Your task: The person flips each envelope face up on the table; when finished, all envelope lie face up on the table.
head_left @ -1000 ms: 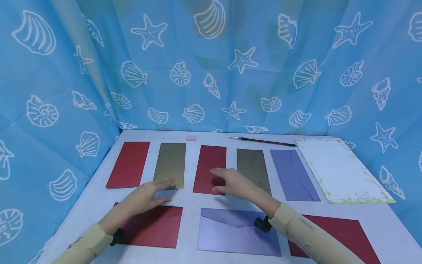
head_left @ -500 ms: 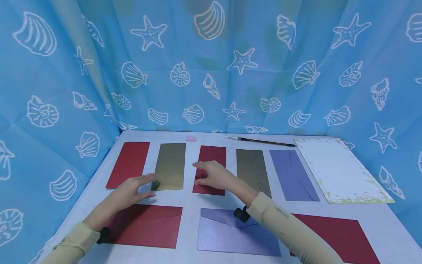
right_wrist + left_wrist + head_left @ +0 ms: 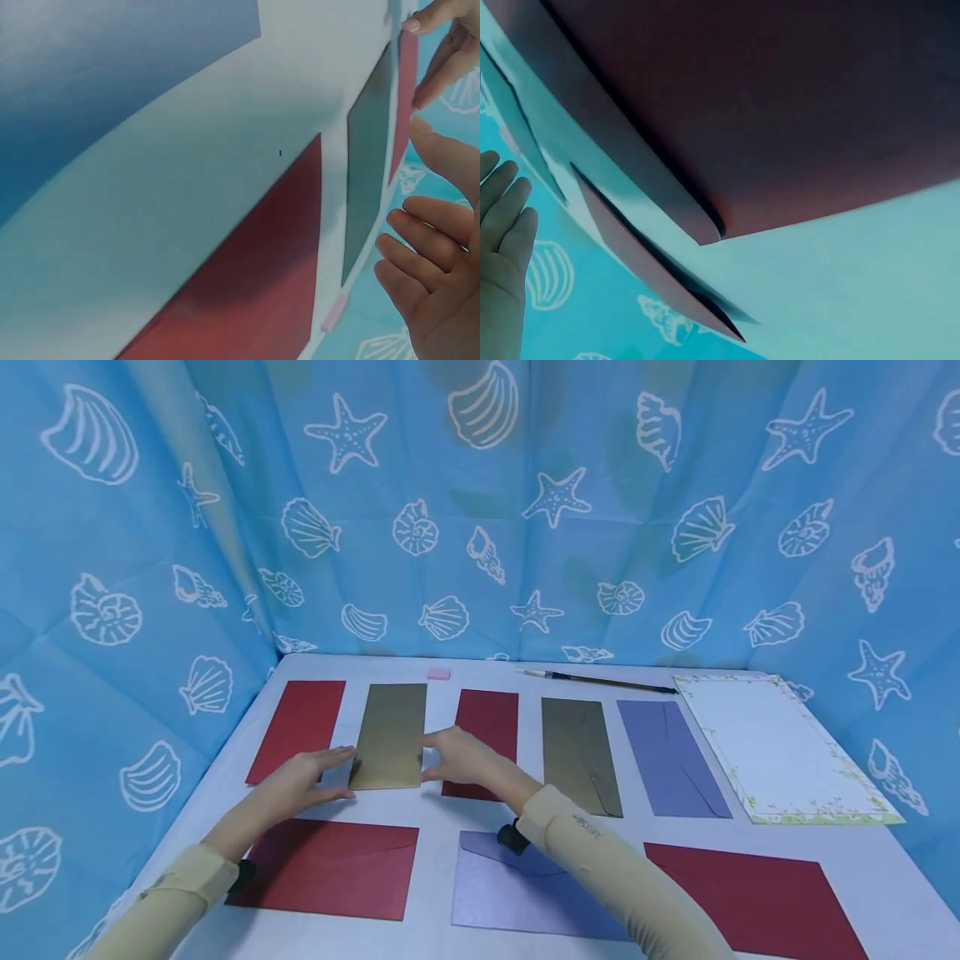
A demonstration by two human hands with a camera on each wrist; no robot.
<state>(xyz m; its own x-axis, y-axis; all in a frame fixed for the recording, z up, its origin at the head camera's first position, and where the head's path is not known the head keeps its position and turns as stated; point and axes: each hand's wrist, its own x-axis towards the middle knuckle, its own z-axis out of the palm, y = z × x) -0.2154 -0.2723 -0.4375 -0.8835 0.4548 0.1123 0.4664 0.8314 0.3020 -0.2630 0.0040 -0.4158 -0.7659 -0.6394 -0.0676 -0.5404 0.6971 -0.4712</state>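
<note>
A gold envelope [image 3: 392,727] lies upright in the back row, seen in the head view. At its left edge is my left hand [image 3: 296,783], thumb and fingers apart. My right hand [image 3: 463,755] reaches to its right edge from over a red envelope [image 3: 491,718], thumb likewise spread from the fingers. Whether the fingertips touch the gold paper I cannot tell. Extended fingers of the left hand [image 3: 502,247] show in the left wrist view. In the right wrist view, the right hand [image 3: 439,262] has loosely bent fingers, with nothing gripped.
Another red envelope [image 3: 300,727] lies at left; a gold one [image 3: 577,743] and a purple one [image 3: 671,756] at right. The front row has red [image 3: 337,877], purple [image 3: 517,906] and red [image 3: 757,897] envelopes. Behind are a pink eraser-like block [image 3: 438,674], a brush [image 3: 607,681] and bordered paper [image 3: 787,743].
My right hand has moved left from over the middle red envelope to the gold envelope's right edge. My left hand has drawn back left, from over the gold envelope to its left edge.
</note>
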